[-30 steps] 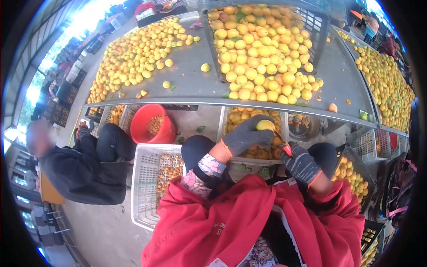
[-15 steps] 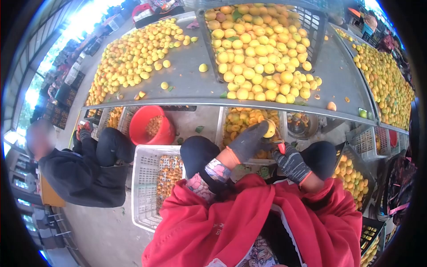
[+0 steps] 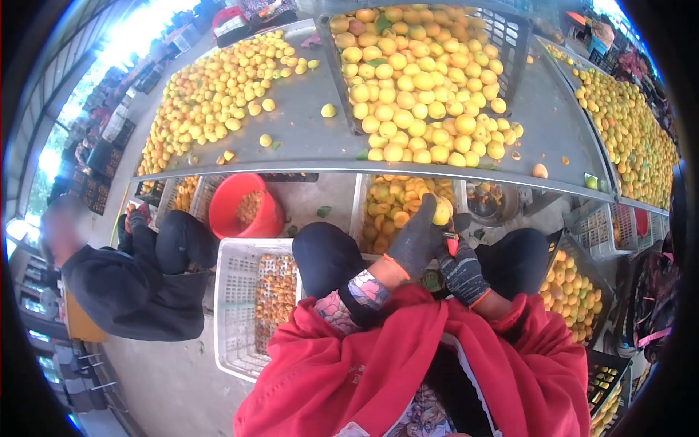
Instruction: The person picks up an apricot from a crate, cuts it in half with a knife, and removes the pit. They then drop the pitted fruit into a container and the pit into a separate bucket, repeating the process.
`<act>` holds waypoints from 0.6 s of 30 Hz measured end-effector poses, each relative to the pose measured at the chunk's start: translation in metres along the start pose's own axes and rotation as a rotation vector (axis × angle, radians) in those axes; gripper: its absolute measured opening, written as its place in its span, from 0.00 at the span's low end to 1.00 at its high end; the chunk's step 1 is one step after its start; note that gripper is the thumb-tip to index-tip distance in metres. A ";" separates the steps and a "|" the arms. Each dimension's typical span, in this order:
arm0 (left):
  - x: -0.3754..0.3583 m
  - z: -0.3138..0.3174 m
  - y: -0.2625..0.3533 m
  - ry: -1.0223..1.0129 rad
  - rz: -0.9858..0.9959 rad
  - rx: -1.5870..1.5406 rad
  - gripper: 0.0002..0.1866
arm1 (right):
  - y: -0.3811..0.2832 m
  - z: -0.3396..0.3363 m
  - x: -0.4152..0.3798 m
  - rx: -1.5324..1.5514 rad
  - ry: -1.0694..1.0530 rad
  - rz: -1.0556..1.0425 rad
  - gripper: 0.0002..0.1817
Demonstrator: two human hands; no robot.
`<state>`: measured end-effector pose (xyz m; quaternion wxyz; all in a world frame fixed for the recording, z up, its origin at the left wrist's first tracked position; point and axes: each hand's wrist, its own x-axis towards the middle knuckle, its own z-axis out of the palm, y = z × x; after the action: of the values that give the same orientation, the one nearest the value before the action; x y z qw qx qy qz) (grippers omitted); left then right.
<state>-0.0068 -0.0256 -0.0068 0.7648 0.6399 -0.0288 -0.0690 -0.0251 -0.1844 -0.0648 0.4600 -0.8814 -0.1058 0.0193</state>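
My left hand (image 3: 412, 237), in a dark grey glove, holds a yellow apricot (image 3: 442, 210) at its fingertips. My right hand (image 3: 463, 271), in a striped grey glove, is closed around a small red-handled tool (image 3: 452, 245), close to the apricot. The tool's working end is too small to make out. Both hands are between my knees, at the near edge of a white crate (image 3: 357, 216) of apricot pieces (image 3: 386, 205). On the metal table (image 3: 306, 142) ahead, a dark crate (image 3: 518, 54) lies tipped with whole apricots (image 3: 419, 84) spilling out.
To my left stands a white basket (image 3: 237, 309) with small brown-orange pieces, behind it a red bucket (image 3: 269, 218). A person (image 3: 138, 284) sits further left. A metal bowl (image 3: 502, 207) is beyond my right hand. A dark crate of apricots (image 3: 571, 291) stands at my right.
Both hands have drawn slightly closer together, and the right hand with the red-handled tool has moved a little left. The apricot stays in my left hand. The view has shifted slightly.
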 end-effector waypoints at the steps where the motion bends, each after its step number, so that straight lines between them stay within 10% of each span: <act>1: 0.001 -0.001 -0.006 -0.005 0.025 0.088 0.29 | -0.006 0.000 0.001 0.017 0.042 -0.053 0.14; 5: 0.031 -0.020 -0.076 -0.060 -0.054 -0.178 0.28 | -0.006 -0.001 0.003 0.134 0.017 -0.004 0.11; 9: 0.018 -0.035 -0.022 -0.007 0.537 0.967 0.25 | -0.027 -0.038 -0.003 0.093 -0.110 0.007 0.16; 12: 0.005 -0.041 0.022 -0.243 -0.193 -0.463 0.27 | -0.043 -0.063 -0.005 0.224 -0.111 -0.048 0.18; 18: 0.003 -0.030 0.039 -0.425 0.067 -0.074 0.32 | -0.071 -0.076 0.026 0.558 -0.300 -0.160 0.26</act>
<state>0.0024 0.0103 0.0256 0.7664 0.5811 -0.2081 -0.1778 -0.0014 -0.2009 0.0387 0.6633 -0.6974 -0.2320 0.1407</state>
